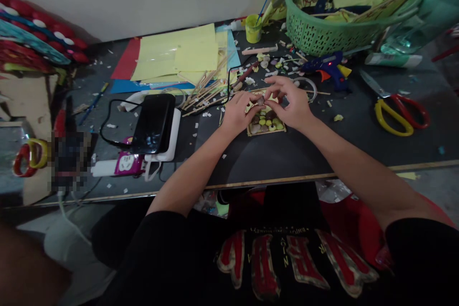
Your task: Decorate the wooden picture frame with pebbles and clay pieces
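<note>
A small frame [267, 132] with a light wooden edge lies on the dark table, filled with rounded pebbles [266, 123] in green, grey and brown. Over its upper part, a small brown pebble [260, 100] is pinched between the fingertips of both hands. My left hand [237, 112] comes in from the left, its thumb and fingers closed at the pebble. From the right, my right hand [289, 103] meets it with thumb and index finger pressed to the same pebble. The fingers hide the frame's upper part.
Scissors [394, 105] and a blue glue gun [329, 68] lie at right, below a green basket [322, 33]. Behind are thin sticks [204, 91], yellow paper [172, 52] and a paint cup [253, 31]. A phone [152, 124] lies left.
</note>
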### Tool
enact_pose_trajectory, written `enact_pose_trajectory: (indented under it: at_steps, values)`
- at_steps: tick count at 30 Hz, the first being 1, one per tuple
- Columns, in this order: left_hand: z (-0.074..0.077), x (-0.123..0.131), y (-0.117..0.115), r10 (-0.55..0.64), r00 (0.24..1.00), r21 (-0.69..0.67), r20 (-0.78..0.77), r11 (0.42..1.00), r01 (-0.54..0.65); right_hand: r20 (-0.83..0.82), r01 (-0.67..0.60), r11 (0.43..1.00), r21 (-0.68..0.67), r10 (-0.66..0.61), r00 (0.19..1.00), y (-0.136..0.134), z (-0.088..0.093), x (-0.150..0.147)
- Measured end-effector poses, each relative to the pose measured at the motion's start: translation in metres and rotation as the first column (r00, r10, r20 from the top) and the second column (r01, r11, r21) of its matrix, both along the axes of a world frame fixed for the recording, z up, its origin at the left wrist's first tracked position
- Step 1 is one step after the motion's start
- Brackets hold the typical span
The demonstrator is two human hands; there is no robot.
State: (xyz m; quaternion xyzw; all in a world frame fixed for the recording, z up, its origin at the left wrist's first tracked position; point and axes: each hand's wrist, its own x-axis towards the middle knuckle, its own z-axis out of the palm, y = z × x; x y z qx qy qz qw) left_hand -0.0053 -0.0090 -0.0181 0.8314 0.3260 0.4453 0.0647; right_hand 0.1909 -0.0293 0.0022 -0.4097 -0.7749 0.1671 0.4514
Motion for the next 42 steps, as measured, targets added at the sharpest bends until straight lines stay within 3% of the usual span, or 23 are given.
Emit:
enact_pose_trajectory:
  at_steps: [4,10,19,25,33,42]
  values:
    - [0.000,0.001,0.000,-0.025,0.999,0.088,0.022,0.996,0.023,-0.038,-0.030,0.999,0.012,0.030,0.999,0.003,-0.005,0.000]
    - [-0.001,0.001,-0.001,0.009,1.000,0.111,0.023,0.994,-0.012,-0.012,0.032,0.999,0.000,-0.032,0.999,-0.001,-0.001,0.000]
    - [-0.003,0.001,-0.002,-0.035,0.999,0.074,0.031,0.997,0.032,-0.009,0.065,0.997,-0.036,-0.066,0.998,0.000,-0.004,0.000]
    - [0.000,0.003,-0.003,0.023,0.999,0.084,0.025,0.996,-0.025,-0.021,0.023,1.000,0.010,-0.023,1.000,-0.001,-0.002,-0.001]
    - [0.000,0.002,-0.002,0.013,0.999,0.115,0.047,0.993,-0.018,-0.036,0.086,0.995,0.052,-0.084,0.996,-0.001,-0.008,-0.004]
    - [-0.003,0.002,-0.001,-0.020,0.999,0.076,0.025,0.997,0.018,-0.074,0.024,1.000,0.000,-0.024,0.997,0.000,-0.011,-0.004]
